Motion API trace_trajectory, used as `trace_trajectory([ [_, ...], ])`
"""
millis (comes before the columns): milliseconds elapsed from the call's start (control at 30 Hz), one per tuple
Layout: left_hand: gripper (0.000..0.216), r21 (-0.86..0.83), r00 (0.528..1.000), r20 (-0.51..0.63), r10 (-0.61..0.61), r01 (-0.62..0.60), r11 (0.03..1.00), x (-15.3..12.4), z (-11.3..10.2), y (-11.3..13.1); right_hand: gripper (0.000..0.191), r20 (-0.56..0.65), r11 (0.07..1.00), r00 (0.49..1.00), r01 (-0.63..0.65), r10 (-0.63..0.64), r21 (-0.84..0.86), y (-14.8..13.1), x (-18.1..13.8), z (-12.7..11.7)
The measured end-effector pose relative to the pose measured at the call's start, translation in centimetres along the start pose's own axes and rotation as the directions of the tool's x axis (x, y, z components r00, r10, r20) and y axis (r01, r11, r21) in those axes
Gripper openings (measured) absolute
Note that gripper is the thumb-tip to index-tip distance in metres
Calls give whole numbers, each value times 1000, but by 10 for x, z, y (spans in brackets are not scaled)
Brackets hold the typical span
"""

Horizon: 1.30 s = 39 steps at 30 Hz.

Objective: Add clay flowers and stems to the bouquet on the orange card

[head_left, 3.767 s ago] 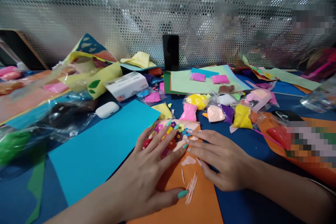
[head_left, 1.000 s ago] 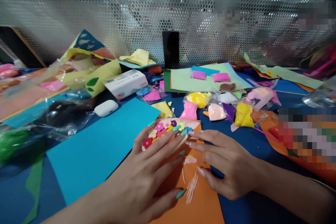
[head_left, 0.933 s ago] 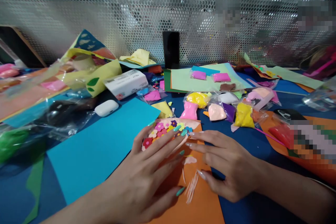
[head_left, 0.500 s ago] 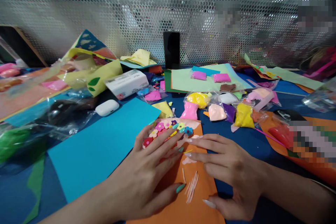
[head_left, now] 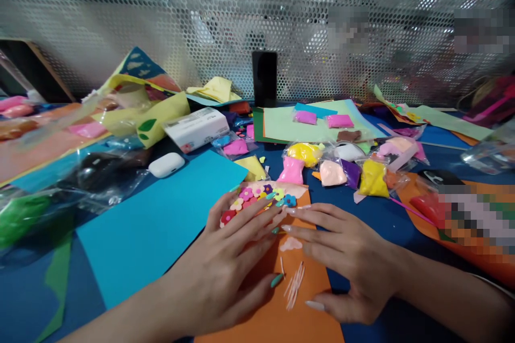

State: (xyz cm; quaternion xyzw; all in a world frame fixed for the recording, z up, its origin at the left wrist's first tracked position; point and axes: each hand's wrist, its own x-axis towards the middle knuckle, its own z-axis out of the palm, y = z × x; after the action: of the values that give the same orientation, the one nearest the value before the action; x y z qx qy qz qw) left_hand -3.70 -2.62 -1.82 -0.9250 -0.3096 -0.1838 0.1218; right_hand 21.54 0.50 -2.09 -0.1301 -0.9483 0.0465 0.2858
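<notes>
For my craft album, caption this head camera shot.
Both hands press flat on an orange sheet dotted with clay flowers.

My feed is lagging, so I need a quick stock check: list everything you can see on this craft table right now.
orange sheet: one, orange, under both hands at the near edge
clay flowers: a cluster, mixed colours, at the far end of the orange sheet
pale strips: several, whitish, on the orange sheet between the hands
blue sheet: one, light blue, left of the hands
clay packets: many, yellow, pink, purple, peach, centre right
earbud case: one, white, beyond the blue sheet
white box: one, centre left
phone: one, black, upright at the mesh wall
left hand: flat, fingers on the flowers
right hand: flat on the orange sheet
</notes>
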Motion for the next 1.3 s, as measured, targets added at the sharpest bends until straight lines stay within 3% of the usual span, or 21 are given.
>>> trace_trajectory([
  [433,32,-137,987,-148,-57,37,990,5,1,6,46,-7,999,999,35,-34,18,1,1,0],
  [1067,40,-112,992,-99,-73,62,992,4,5,4,41,-45,999,998,32,-33,-29,-1,1,-2],
  [1300,46,-88,996,-64,-58,52,995,2,3,3,46,0,1000,1000,17,-17,-15,2,0,0],
])
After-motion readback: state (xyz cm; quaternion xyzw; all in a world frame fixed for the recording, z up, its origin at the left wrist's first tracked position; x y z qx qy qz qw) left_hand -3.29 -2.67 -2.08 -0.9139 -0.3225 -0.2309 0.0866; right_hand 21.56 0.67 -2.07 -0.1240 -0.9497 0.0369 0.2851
